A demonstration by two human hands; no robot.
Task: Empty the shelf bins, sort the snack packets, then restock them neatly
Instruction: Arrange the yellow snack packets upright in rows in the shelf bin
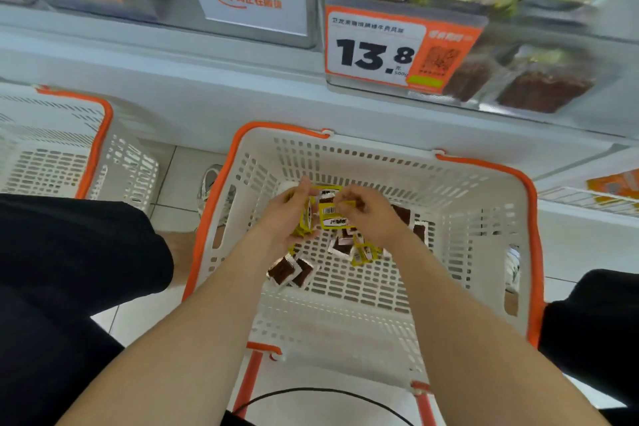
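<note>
Snack packets [290, 270]: loose ones lie on the floor of the white basket [484, 218] w/ orange rim, right in front of you. 2 brown ones sit apart at front-left. The rest are a brown + yellow jumble partly under your hands, can't count. Your left hand [283, 218] grips a stack of yellow packets [305, 223], edge-on, count unclear. Your right hand [371, 218] pinches 1 yellow packet [332, 220], barcode up, just beside the stack. 2 baskets total; 2nd basket [52, 149] at left is cut off by the frame. 1 readable price tag [377, 52], 13.8. Shelf bin [539, 90] top right is blurred, brown packs inside.
</note>
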